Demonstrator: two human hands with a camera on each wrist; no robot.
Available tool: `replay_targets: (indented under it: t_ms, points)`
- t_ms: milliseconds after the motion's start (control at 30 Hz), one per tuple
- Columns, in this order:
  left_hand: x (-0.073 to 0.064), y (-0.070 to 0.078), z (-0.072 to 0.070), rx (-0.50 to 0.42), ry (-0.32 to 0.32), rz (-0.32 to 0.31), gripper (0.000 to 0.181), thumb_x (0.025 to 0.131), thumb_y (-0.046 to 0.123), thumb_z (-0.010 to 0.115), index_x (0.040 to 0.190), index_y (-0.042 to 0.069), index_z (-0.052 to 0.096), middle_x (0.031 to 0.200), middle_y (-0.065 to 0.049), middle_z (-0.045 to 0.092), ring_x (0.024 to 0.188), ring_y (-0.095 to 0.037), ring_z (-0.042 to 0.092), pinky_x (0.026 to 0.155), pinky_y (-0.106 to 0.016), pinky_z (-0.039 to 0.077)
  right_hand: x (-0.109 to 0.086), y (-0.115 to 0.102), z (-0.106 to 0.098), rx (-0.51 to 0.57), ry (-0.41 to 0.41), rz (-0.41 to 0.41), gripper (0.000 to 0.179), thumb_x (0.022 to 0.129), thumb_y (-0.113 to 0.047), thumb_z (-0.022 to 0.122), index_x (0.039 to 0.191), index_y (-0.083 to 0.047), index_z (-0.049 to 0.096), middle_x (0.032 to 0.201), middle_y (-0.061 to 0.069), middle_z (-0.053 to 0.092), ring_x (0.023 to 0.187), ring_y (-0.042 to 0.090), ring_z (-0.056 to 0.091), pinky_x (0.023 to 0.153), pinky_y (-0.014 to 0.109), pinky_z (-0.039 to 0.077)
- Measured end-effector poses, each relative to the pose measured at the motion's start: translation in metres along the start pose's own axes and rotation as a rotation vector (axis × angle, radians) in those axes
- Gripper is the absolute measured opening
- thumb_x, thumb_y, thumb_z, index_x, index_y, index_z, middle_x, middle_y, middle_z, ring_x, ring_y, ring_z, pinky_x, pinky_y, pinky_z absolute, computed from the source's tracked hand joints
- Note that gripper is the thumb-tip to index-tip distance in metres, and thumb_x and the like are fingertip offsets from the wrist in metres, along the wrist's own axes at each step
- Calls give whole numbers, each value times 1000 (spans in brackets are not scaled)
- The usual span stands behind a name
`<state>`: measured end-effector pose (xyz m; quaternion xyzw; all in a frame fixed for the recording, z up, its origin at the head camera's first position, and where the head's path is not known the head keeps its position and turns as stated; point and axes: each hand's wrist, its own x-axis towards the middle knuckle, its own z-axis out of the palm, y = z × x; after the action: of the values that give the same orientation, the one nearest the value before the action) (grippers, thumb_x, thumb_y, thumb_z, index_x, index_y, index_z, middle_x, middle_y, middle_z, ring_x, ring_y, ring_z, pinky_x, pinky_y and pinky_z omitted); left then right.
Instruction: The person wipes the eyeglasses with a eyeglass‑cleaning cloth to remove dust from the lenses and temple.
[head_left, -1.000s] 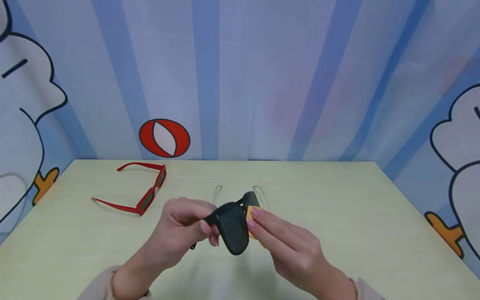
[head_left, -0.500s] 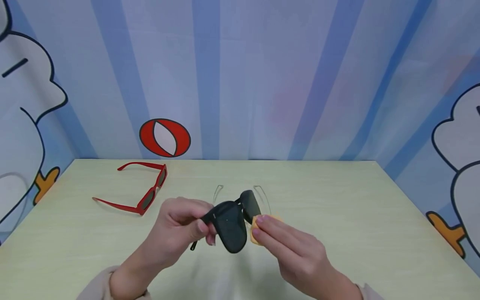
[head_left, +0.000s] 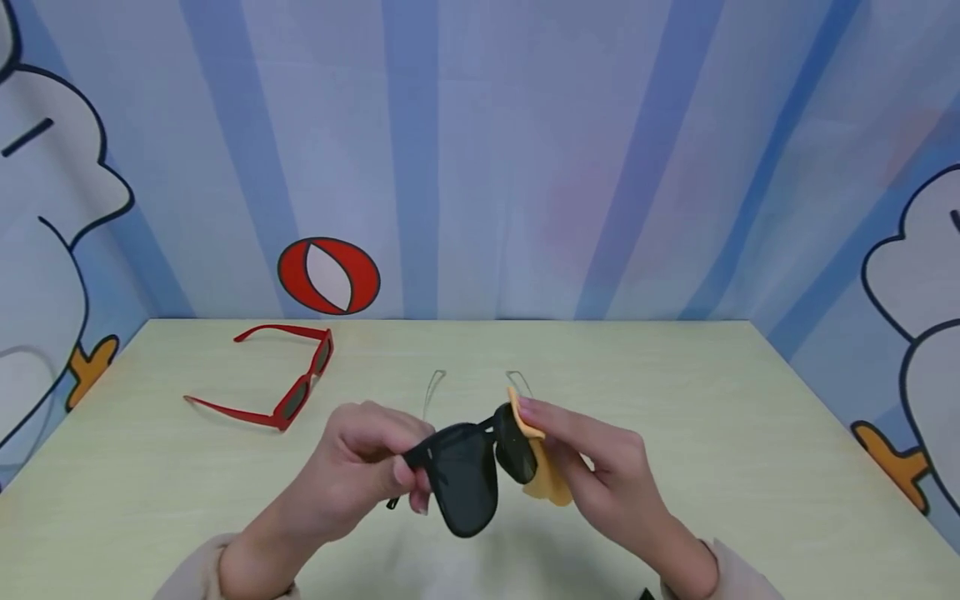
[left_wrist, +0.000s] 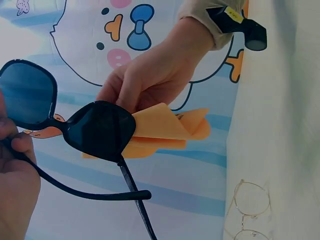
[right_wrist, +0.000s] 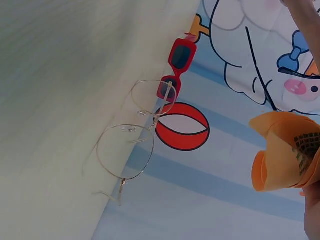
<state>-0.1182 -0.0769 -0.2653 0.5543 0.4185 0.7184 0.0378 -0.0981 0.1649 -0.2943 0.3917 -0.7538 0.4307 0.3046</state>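
Black sunglasses (head_left: 465,479) are held up over the table, lenses tilted. My left hand (head_left: 367,462) pinches them near one hinge between thumb and fingers. A folded orange cleaning cloth (head_left: 551,482) is in my right hand (head_left: 607,458), whose fingers press it around the outer edge of the other lens. In the left wrist view the cloth (left_wrist: 162,122) lies behind that lens (left_wrist: 100,130), and the temples hang open below. The right wrist view shows the cloth (right_wrist: 282,150) bunched, with a dark printed patch; the lens it touches is hidden there.
Red sunglasses (head_left: 292,404) lie with temples spread at the table's left rear. Thin wire-rimmed round glasses (right_wrist: 150,155) rest behind my hands, mostly covered in the head view. A patterned curtain (head_left: 487,167) rises behind the table (head_left: 675,375).
My right hand first drew down and right, then rose with the cloth to the far lens's outer edge, its folds now hanging below. The black sunglasses dipped and turned slightly; my left hand kept its grip.
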Motion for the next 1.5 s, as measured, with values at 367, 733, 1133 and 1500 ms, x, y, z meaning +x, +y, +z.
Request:
replay_targets:
  t_ms: [367,733,1133,1500]
  points:
    - [-2,3,-4,48,119,1,17,92,13,56,100,11,70,74,-10,59,71,-18,58,58,-31,51,-3,-12,14,108,-18,-98,29,92,3,52,118,-1,64,116,11,64,106,19,61,85,26,51]
    - [-2,3,-2,38,17,-44,17,92,10,56,84,-6,60,65,-19,55,63,-25,54,50,-36,46,13,-22,14,83,-57,-10,36,91,6,53,124,-5,60,117,12,63,100,20,64,84,27,51]
    - [-1,9,-2,90,50,-24,16,90,8,58,83,-5,61,67,-17,56,65,-23,55,56,-33,53,1,-10,14,51,-75,161,43,82,11,62,122,-4,61,117,11,63,102,20,63,81,26,52]
    - [0,5,5,10,90,-29,14,92,10,55,94,5,68,72,-14,57,69,-22,56,62,-30,53,-2,-24,23,-207,98,-221,29,92,-16,59,110,5,65,106,18,67,98,23,65,81,25,51]
